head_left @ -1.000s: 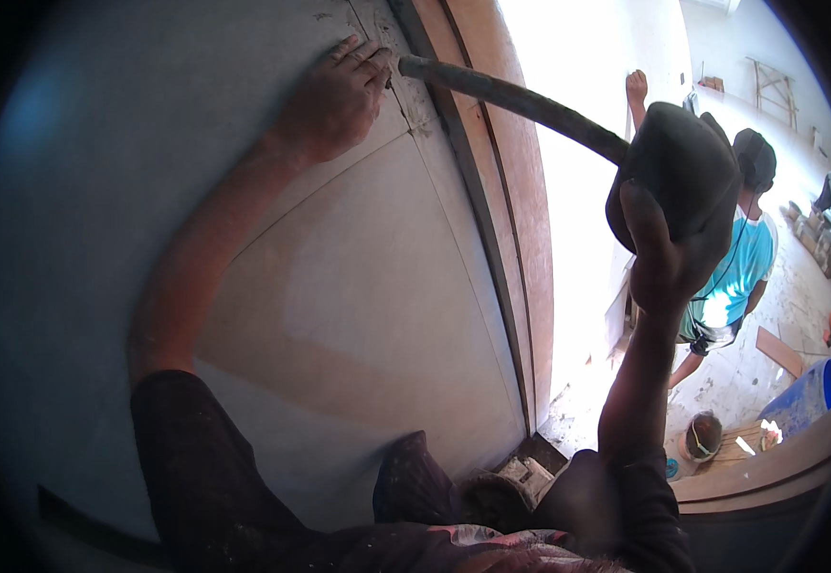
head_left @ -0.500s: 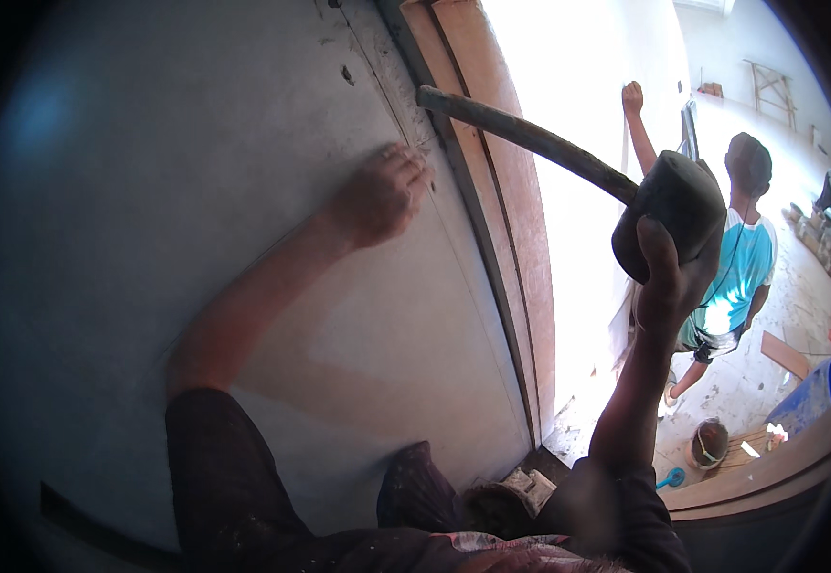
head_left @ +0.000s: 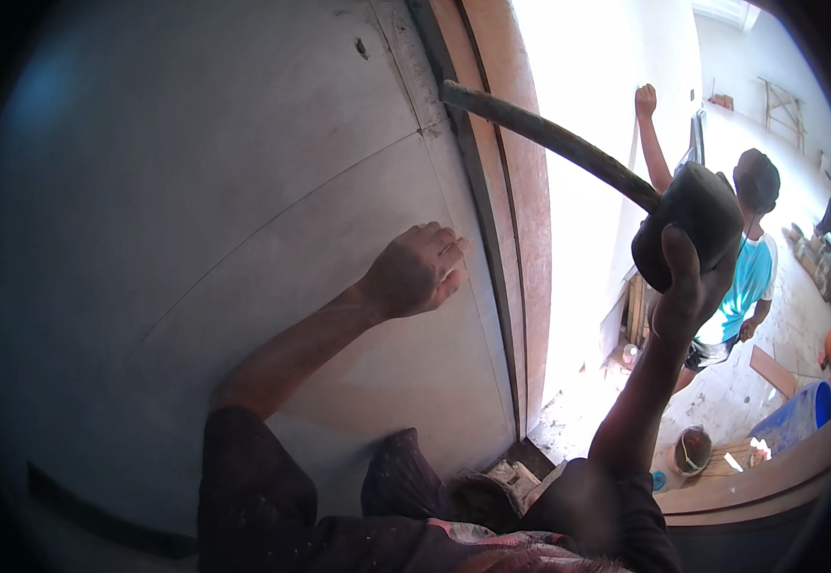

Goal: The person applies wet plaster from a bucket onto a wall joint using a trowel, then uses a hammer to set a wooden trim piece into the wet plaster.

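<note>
My left hand (head_left: 414,271) is closed near a large grey tiled wall (head_left: 272,143), below the spot where two thin tile joints cross. Its fingers are curled, and whatever they may hold is hidden. My right hand (head_left: 688,301) grips a mallet by its thick dark head (head_left: 702,205), thumb pressed against the side. The mallet's wooden handle (head_left: 559,138) points up and left, its end overlapping the edge of the wooden door frame (head_left: 530,239) in view.
Through the doorway a person in a turquoise and white shirt (head_left: 752,272) raises one arm to a bright wall. On the floor beyond lie a blue barrel (head_left: 798,411), a bucket (head_left: 692,451) and a board (head_left: 774,371). Rubble (head_left: 516,482) lies by the wall's foot.
My left hand has moved down along the wall, uncovering the crossing of the joints. The right hand keeps its grip on the mallet. The view has shifted slightly.
</note>
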{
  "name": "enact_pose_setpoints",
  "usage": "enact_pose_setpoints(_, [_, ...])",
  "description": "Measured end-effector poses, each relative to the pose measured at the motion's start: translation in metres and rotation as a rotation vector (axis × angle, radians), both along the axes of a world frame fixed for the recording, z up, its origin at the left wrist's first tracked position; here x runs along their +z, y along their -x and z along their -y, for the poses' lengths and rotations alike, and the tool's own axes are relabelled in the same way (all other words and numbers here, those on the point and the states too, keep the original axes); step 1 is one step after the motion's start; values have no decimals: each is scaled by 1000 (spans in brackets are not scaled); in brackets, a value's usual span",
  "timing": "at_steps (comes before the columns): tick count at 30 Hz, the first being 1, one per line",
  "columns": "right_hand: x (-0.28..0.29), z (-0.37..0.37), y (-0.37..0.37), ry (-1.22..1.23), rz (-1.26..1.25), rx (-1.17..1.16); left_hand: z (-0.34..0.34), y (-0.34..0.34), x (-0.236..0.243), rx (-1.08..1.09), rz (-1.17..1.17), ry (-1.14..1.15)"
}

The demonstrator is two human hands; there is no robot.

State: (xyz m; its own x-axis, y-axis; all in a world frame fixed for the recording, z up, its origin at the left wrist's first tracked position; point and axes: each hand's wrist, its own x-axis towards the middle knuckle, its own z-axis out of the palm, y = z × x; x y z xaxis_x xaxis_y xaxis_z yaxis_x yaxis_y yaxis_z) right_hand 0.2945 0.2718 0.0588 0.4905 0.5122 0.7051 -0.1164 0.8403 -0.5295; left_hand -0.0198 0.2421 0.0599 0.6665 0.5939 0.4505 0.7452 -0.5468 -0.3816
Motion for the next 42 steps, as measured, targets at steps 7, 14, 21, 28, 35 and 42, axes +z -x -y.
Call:
enact_pose_setpoints(7, [0,-1,-1,36,60,-24,-9,5,18,55,62,-127])
enact_pose_setpoints(14, [-5,-7,-4,28,95,-57,-26,-2,63,116,-42,-392])
enact_pose_setpoints(21, [-8,-10,-6,4,53,-1,-43,5,126,208,-109,-593])
enact_pose_setpoints(28, [-12,-16,-17,6,-8,-54,-12,1,127,141,210,-536])
enact_pose_setpoints(35, [-12,-16,-18,20,-10,-54,-11,-3,90,182,-5,-518])
enact_pose_setpoints(42, [-15,-21,-14,23,45,-105,-42,9,76,273,-141,-498])
